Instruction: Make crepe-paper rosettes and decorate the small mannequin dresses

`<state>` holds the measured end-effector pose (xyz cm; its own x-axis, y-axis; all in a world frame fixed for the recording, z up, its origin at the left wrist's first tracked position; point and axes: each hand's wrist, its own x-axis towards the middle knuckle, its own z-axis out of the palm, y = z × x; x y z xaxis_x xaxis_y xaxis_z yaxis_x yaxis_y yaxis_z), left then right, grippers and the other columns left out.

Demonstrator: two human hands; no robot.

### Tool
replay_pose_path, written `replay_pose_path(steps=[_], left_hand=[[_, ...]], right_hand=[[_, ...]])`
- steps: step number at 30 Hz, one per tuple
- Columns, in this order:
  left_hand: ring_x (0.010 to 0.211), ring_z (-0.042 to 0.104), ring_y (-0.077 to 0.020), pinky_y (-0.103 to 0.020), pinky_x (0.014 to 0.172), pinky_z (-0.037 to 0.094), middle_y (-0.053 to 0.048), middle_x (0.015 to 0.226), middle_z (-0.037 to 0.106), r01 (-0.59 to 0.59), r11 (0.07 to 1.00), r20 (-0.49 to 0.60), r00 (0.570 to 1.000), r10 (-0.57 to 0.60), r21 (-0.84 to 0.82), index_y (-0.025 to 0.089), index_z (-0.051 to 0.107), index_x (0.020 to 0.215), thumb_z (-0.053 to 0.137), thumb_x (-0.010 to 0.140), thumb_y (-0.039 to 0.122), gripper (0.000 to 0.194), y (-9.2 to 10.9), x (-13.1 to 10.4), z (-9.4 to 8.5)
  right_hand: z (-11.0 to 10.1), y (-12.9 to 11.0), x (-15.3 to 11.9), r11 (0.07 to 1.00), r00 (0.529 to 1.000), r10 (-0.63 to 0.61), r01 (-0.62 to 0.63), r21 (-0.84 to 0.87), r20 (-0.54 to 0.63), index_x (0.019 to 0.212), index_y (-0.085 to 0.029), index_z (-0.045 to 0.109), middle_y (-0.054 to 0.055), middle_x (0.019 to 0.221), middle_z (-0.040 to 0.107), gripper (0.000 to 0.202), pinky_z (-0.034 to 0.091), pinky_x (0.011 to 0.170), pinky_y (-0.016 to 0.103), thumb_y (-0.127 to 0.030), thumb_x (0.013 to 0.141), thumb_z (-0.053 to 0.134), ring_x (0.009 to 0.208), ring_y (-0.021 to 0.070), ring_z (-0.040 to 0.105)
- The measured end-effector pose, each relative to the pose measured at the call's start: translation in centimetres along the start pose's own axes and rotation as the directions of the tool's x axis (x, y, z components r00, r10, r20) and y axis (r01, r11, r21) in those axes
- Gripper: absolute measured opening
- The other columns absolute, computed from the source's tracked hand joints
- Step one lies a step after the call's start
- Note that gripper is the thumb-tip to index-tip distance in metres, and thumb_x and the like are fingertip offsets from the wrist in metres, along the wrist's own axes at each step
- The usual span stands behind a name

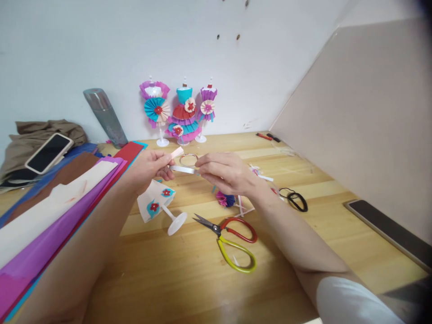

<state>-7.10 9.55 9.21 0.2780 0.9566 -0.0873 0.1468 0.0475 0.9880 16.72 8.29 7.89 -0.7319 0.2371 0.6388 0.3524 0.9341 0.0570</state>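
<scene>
My left hand (pixel 151 166) pinches a small pale pink folded paper piece (pixel 177 153) between thumb and fingers. A narrow white strip (pixel 183 169) spans from my left fingers to my right hand (pixel 224 171), whose fingertips are closed on its other end. Just below my left hand, a white paper dress (pixel 148 196) with blue and red flowers lies tipped over on its white stand (pixel 177 223). Scissors (pixel 218 229) with one red and one yellow handle lie partly open in front of me.
Three decorated dress forms (pixel 184 112) stand by the wall, right of a bottle (pixel 106 117). Coloured paper sheets (pixel 60 202) and a phone (pixel 49 153) are at left. A pink and navy rosette (pixel 225 199), black bands (pixel 297 201) and a dark flat device (pixel 388 229) lie at right.
</scene>
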Motion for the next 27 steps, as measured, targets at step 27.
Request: replay_pose_path(steps=[27], left_hand=[[0.044, 0.055, -0.0119, -0.021, 0.046, 0.042, 0.001, 0.045, 0.057, -0.057, 0.951, -0.032, 0.997, 0.070, 0.304, 0.017, 0.061, 0.062, 0.054, 0.081, 0.024, 0.021, -0.1, -0.2, 1.0]], right_hand=[[0.0, -1.7, 0.9, 0.903, 0.951, -0.244, 0.152, -0.402, -0.190, 0.088, -0.019, 0.060, 0.003, 0.074, 0.066, 0.019, 0.038, 0.052, 0.028, -0.008, 0.091, 0.044, 0.060, 0.0121, 0.053]])
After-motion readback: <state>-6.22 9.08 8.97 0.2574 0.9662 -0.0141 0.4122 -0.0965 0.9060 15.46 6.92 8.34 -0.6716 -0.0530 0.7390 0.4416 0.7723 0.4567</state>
